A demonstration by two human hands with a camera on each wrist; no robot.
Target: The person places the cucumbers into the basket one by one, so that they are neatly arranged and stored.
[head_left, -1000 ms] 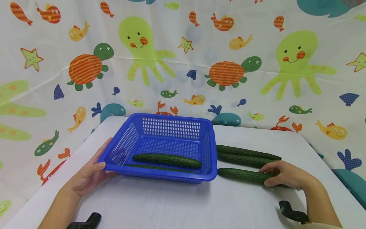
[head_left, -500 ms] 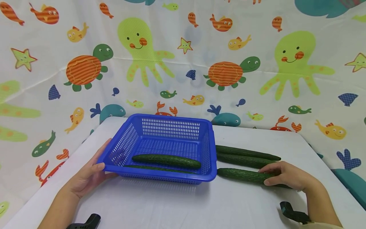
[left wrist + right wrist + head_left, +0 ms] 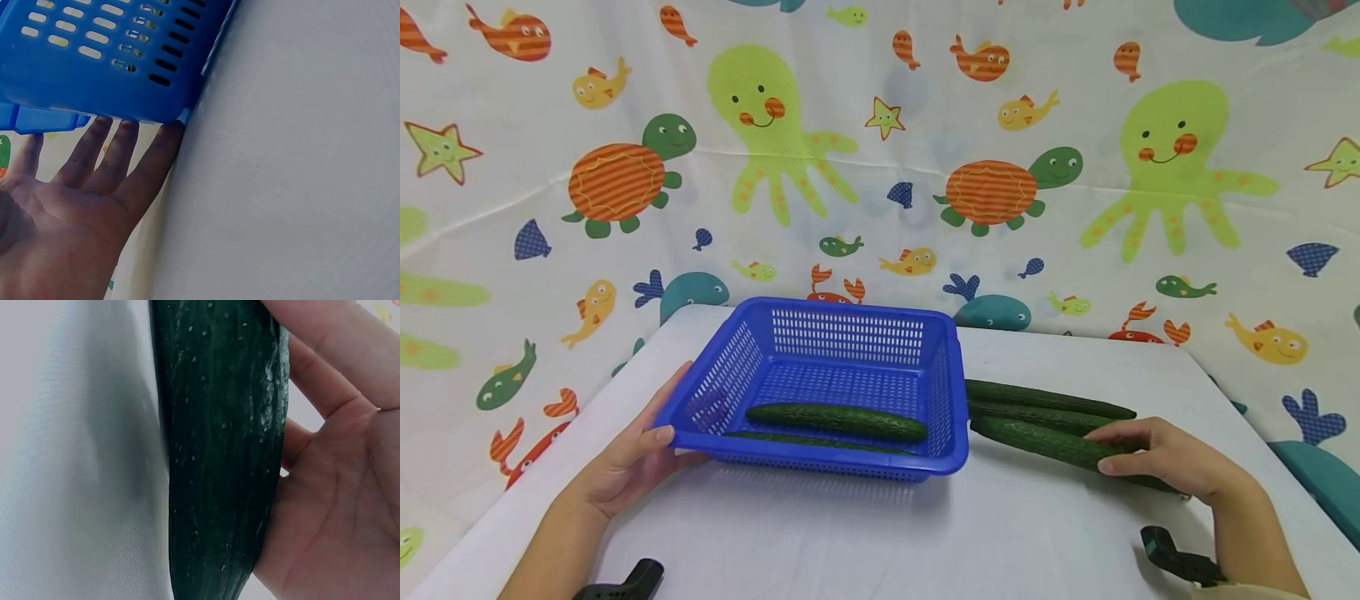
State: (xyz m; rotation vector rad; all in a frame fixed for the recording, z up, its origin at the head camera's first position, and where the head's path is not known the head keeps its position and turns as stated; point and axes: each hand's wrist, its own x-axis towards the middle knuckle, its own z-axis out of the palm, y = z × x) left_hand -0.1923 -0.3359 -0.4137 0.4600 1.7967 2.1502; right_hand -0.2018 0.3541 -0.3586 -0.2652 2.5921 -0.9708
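Note:
A blue plastic basket [image 3: 850, 460] with slotted walls stands on the table, left of centre in the head view. Inside lie two cucumbers: one [image 3: 837, 421] shows whole, the other [image 3: 820, 442] is partly hidden by the front rim. At the basket's left side, my left hand [image 3: 632, 458] holds it, thumb on the rim and fingers against the wall [image 3: 94, 75]. My right hand [image 3: 1172, 458] grips the nearest cucumber [image 3: 1045, 440] right of the basket, thumb on the near side. In the right wrist view this cucumber [image 3: 219, 450] lies between thumb and fingers.
Behind the gripped cucumber, two more cucumbers, a far one [image 3: 1045, 397] and a nearer one [image 3: 1030, 414], lie side by side near the basket's right wall. A white cloth covers the table [image 3: 820, 542]. A curtain [image 3: 865, 83] printed with sea animals hangs behind.
The gripped cucumber's left end has swung away from me, toward the other cucumbers, and my right hand has shifted slightly right. The left hand and basket stay in place.

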